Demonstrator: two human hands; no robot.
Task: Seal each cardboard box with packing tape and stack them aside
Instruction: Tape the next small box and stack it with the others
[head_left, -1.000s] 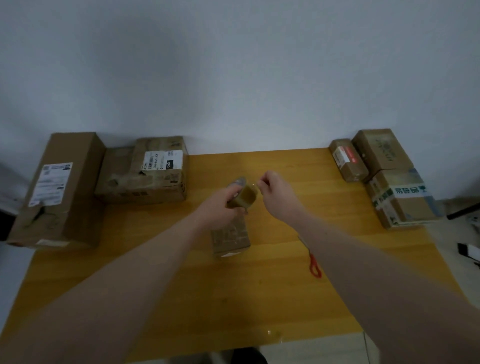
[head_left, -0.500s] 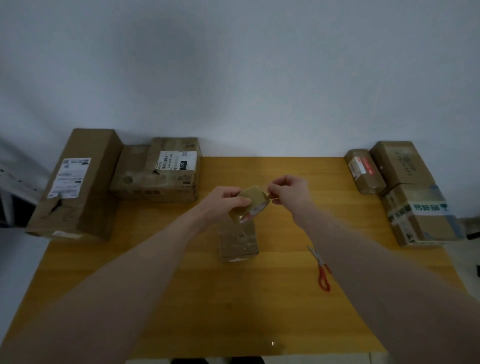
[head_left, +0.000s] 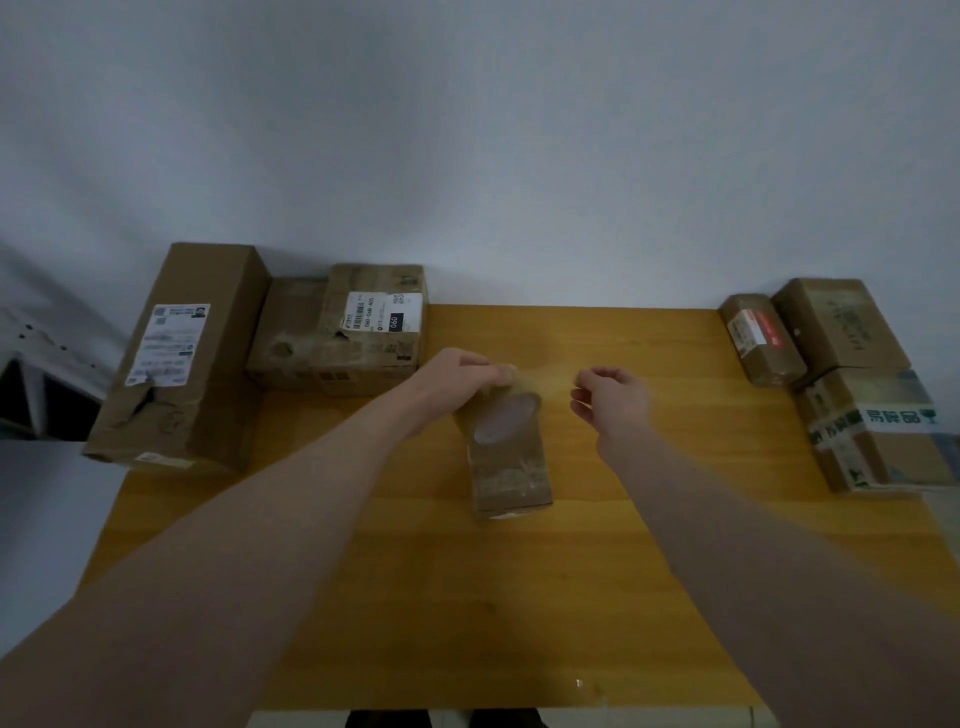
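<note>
A small cardboard box (head_left: 511, 475) lies in the middle of the yellow wooden table (head_left: 519, 597). Just above its far end, my left hand (head_left: 462, 376) grips a roll of brownish packing tape (head_left: 506, 410). A clear strip of tape (head_left: 545, 376) stretches from the roll to the right. My right hand (head_left: 610, 397) pinches the strip's free end, a short way right of the roll. The scissors are hidden behind my right forearm.
A tall labelled box (head_left: 179, 353) and a pile of two boxes (head_left: 343, 332) stand at the table's back left. At the back right sit a small box (head_left: 761, 338), a larger one (head_left: 839, 325) and a taped box (head_left: 878, 431). A white wall rises behind.
My right hand has pulled the tape end away to the right, drawing out a strip. The roll has dropped closer to the small box. The scissors are now hidden by my right forearm.
</note>
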